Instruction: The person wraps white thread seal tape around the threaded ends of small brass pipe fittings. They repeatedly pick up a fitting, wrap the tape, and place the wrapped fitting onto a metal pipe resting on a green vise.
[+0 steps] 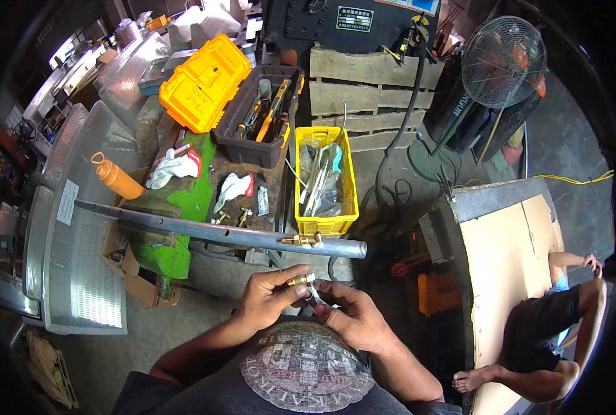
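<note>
My left hand (270, 296) pinches a small brass fitting (298, 279) between thumb and fingers, close in front of my chest. My right hand (349, 315) meets it from the right and holds a strip of white thread tape (315, 291) against the fitting. Just beyond both hands a long grey steel pipe (204, 230) lies across a green vise (180, 207), its threaded end pointing right. Another brass fitting (302, 241) sits on the pipe near that end.
An open toolbox (261, 131) with a yellow lid (203, 81) sits behind the vise, beside a yellow crate (325, 180) of loose parts. White gloves (173, 166) and an orange bottle (118, 178) lie nearby. A person sits at right beside a cardboard-topped table (508, 249). A fan (503, 62) stands behind.
</note>
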Demonstrator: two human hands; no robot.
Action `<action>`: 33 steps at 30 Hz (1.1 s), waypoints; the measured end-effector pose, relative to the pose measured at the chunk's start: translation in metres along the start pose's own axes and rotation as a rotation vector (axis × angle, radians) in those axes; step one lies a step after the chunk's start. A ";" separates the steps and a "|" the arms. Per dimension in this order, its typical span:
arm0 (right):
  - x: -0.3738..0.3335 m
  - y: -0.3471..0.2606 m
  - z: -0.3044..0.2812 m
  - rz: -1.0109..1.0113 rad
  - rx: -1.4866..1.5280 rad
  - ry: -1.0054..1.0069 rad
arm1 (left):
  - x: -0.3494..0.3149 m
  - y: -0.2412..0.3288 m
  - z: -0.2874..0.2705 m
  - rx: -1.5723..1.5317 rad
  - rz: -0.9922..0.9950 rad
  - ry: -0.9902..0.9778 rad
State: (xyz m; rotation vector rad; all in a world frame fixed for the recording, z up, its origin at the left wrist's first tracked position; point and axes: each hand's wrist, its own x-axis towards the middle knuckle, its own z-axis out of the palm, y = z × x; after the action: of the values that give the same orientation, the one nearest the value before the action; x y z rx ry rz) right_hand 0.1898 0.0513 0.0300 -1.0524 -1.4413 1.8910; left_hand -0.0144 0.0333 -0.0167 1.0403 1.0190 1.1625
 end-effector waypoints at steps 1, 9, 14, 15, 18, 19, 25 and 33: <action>0.000 -0.001 0.000 0.009 -0.006 -0.009 | 0.001 -0.009 -0.005 -0.072 -0.003 -0.030; 0.001 0.004 -0.007 -0.054 -0.103 0.025 | 0.002 0.001 0.003 -0.377 -0.219 -0.009; -0.001 -0.008 -0.014 -0.080 -0.310 0.005 | 0.006 -0.006 -0.008 -0.570 -0.390 -0.116; -0.001 -0.011 -0.014 -0.075 -0.337 -0.007 | 0.008 -0.006 -0.009 -0.616 -0.425 -0.147; -0.002 -0.011 -0.016 -0.129 -0.392 -0.017 | 0.006 -0.003 -0.007 -0.648 -0.404 -0.170; -0.002 -0.010 -0.016 -0.158 -0.406 -0.016 | 0.006 -0.003 -0.006 -0.614 -0.360 -0.167; -0.002 -0.008 -0.016 -0.198 -0.357 0.026 | 0.006 -0.005 0.003 -0.188 -0.060 -0.037; 0.000 -0.002 -0.013 -0.190 -0.372 0.057 | 0.001 -0.009 0.006 0.176 0.179 0.058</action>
State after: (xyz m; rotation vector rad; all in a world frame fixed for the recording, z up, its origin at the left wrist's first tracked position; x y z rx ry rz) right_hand 0.2004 0.0584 0.0309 -1.0785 -1.8342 1.4829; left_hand -0.0066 0.0330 -0.0246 1.2638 1.1069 1.2706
